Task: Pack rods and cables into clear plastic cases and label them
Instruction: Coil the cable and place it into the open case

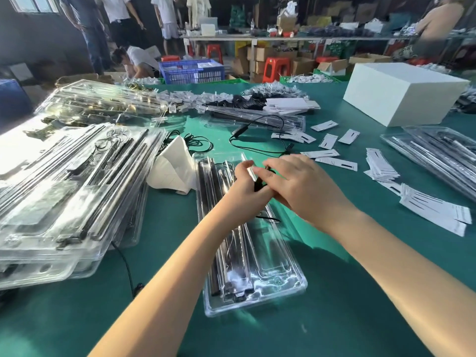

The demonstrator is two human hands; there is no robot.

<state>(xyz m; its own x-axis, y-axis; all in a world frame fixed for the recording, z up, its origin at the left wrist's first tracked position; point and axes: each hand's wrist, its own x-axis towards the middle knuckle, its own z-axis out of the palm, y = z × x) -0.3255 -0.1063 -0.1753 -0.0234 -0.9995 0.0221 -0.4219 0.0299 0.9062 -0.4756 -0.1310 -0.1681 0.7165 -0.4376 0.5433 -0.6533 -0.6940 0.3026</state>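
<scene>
Hands meet over long clear plastic case (268, 274) mid-tabletop: left hand (247, 184) pinches black cable (258, 185), right hand (301, 181) grip hidden, can't tell. Dark rods (219, 253) inside case, glossy packed cases (64, 191) stacked at left edge.

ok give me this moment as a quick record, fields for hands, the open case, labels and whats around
left hand: grips a black cable end over the case
right hand: over the same cable, fingers curled
open case: clear, on the green table, dark rods on its left side
labels: white strips loose to the right
stack of cases: filled, at left
white box: far right
</scene>
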